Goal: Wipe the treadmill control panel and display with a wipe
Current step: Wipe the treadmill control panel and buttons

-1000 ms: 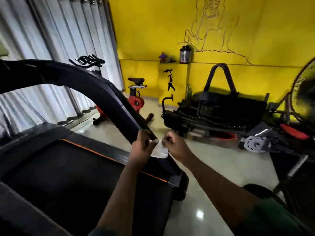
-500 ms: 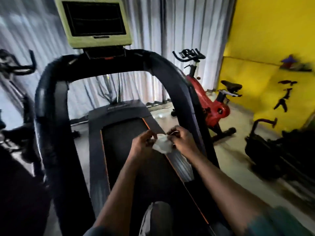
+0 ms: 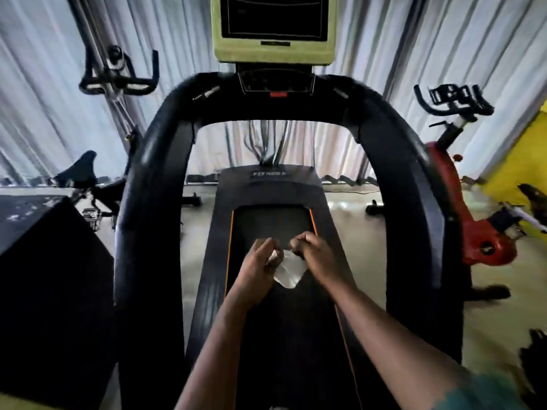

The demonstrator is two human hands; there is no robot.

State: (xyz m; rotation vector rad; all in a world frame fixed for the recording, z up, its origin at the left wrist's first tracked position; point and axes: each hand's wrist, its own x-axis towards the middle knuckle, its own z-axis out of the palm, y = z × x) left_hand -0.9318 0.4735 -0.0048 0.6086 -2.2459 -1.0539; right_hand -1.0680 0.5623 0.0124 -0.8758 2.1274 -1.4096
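Note:
I face the treadmill head-on. Its dark display [image 3: 273, 17] sits in a pale green frame at the top centre, with the black control panel [image 3: 276, 84] and a red button just below it. A small white wipe [image 3: 288, 272] hangs between my hands over the black belt [image 3: 272, 223]. My left hand [image 3: 257, 267] pinches its left edge and my right hand [image 3: 310, 253] pinches its upper right edge. Both hands are well below and in front of the panel.
The curved black handrails [image 3: 154, 179] arch around me on both sides. A black exercise bike [image 3: 97, 179] stands at the left, a red one [image 3: 461, 208] at the right. A dark box [image 3: 50, 261] is close at my left. Grey curtains hang behind.
My view has swung left from the yellow wall to face the treadmill straight on. Both hands kept hold of the wipe and now sit over the middle of the belt.

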